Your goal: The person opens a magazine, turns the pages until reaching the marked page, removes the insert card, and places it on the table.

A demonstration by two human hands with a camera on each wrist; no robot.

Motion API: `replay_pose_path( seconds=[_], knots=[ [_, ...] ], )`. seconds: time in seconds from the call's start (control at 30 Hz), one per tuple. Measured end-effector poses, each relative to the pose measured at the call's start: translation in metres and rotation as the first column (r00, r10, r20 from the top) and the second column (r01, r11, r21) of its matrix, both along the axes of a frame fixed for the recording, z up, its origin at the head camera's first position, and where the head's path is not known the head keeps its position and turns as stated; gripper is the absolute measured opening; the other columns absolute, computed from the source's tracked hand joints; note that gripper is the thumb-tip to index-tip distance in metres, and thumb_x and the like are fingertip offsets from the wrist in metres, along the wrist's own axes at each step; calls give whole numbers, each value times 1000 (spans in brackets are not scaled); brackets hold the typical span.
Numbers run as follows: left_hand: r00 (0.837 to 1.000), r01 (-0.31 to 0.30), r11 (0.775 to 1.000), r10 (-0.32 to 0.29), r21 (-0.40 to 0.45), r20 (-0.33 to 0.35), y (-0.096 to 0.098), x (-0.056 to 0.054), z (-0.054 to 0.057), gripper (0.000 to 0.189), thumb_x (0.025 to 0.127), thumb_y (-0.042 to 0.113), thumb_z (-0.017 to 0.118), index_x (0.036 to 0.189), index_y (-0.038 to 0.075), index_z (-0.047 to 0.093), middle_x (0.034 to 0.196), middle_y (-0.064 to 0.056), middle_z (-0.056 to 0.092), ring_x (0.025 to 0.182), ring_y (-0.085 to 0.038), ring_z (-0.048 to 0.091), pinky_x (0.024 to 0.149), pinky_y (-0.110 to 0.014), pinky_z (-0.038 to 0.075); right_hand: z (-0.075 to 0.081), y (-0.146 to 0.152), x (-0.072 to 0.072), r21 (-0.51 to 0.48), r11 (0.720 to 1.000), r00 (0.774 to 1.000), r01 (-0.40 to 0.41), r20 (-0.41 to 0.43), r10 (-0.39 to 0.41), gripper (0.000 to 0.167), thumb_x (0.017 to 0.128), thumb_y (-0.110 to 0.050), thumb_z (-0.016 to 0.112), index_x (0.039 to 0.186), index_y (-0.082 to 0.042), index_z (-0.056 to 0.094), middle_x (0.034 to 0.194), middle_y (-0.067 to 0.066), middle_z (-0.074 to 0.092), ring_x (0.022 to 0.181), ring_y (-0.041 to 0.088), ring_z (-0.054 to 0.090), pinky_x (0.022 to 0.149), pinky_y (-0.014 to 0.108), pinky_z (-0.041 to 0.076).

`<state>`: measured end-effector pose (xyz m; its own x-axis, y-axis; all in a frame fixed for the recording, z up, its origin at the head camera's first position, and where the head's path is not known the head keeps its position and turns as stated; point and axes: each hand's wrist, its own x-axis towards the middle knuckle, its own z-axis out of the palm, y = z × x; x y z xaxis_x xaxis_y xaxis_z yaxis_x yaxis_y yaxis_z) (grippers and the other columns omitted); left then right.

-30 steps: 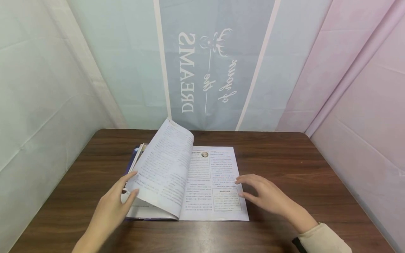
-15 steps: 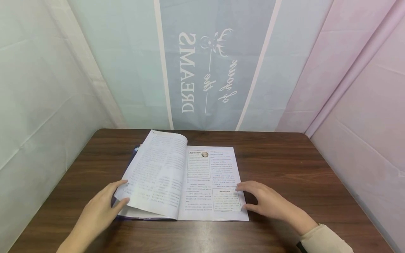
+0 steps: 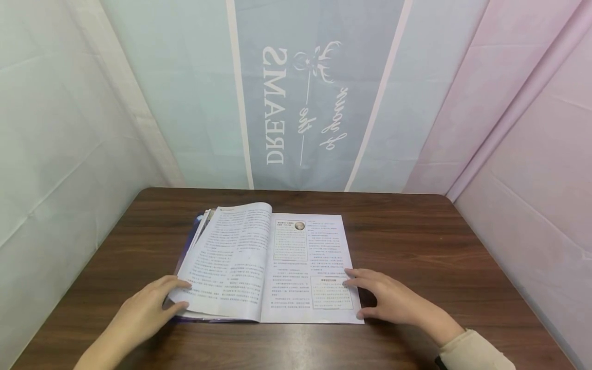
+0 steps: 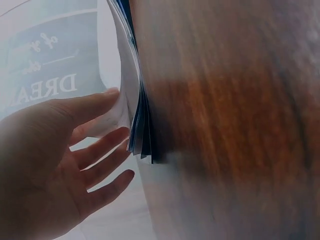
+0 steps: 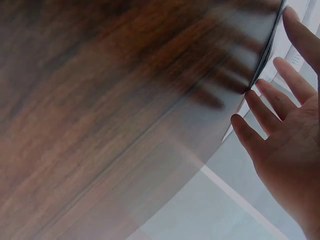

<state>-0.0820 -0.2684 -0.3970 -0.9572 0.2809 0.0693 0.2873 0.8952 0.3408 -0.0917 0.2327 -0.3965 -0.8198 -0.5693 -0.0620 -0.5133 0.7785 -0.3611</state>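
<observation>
A magazine (image 3: 305,267) lies spread apart on the table, with printed text on both sides. Its left page (image 3: 231,257) bows up beside the fold, and more leaves and a blue-purple cover edge show beneath it. My left hand (image 3: 150,308) is at the lower left corner of that page, thumb and fingertips touching it. Spread, slightly bent fingers (image 4: 107,152) show beside the leaf edges in the left wrist view. At the lower right edge, my right hand (image 3: 393,298) rests its fingertips on the right page. The right wrist view shows its fingers (image 5: 280,107) apart along the magazine's edge.
The dark brown wooden table (image 3: 416,236) extends around the magazine on all sides. Behind it hangs a blue-green cloth (image 3: 300,113) with mirrored lettering and a deer's head. Pale cloth walls (image 3: 51,154) stand at left and right.
The raised leaf has come down to the left and now lies nearly flat. My left hand has moved left and nearer with it. My right hand has shifted slightly down along the edge.
</observation>
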Motion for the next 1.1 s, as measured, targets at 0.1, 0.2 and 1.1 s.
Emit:
replay_pose_path(
  seconds=[0.1,0.2,1.1],
  knots=[
    [1000,9,1000,-9,-13,12,-1,-1,-2,37,79,22,84,112,13,71,121,-12,66,110,-41,62,80,-57,55,-1,0,0,-5,1000,1000,-12,-14,11,58,76,-26,87,128,-11,66,146,9,52,131,33,50,103,54,44],
    [1000,19,1000,-19,-23,22,0,-2,-2,38,78,22,85,111,13,71,120,-12,66,110,-41,62,81,-58,55,-1,1,0,-13,1000,999,-21,-31,20,58,75,-26,87,127,-11,66,145,9,52,130,34,50,102,54,44],
    [1000,23,997,-21,-68,19,-2,-3,-2,39,76,22,86,111,14,70,125,-17,64,112,-43,60,86,-62,50,0,-3,-2,7,1000,999,0,-44,1,50,78,-30,85,122,-12,68,141,9,56,129,34,51,103,56,43]
  ],
)
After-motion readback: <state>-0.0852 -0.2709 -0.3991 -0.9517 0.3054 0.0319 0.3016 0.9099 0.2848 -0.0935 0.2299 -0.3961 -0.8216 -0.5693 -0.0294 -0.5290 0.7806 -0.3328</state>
